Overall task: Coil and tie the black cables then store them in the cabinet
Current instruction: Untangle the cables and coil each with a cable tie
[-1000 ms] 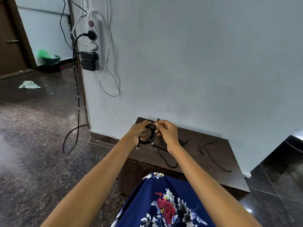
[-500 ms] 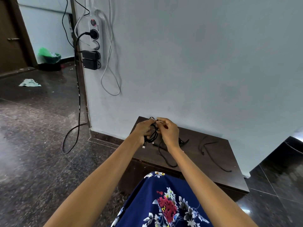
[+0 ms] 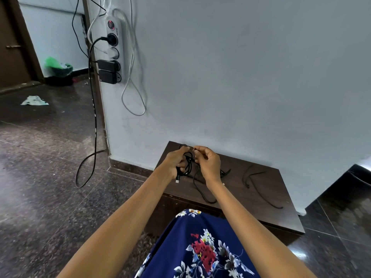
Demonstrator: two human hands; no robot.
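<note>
From the head camera, the person leans over a low dark-brown wooden cabinet [image 3: 261, 199] set against the pale wall. The left hand [image 3: 176, 162] is curled round a small coiled black cable [image 3: 187, 165], holding the loops bunched above the cabinet top's back left corner, with a plug end dangling below the fist. The right hand [image 3: 207, 162] pinches the free end of that cable just beside the coil, fingers bent tight.

Another loose black cable [image 3: 202, 192] trails toward the front edge, and a third thin black cable [image 3: 259, 187] lies well apart toward the right side.

To tie it neatly, I'd say the left hand should keep the loops pinched flat while the right wraps the tail snugly round the middle and tucks it through.
</note>
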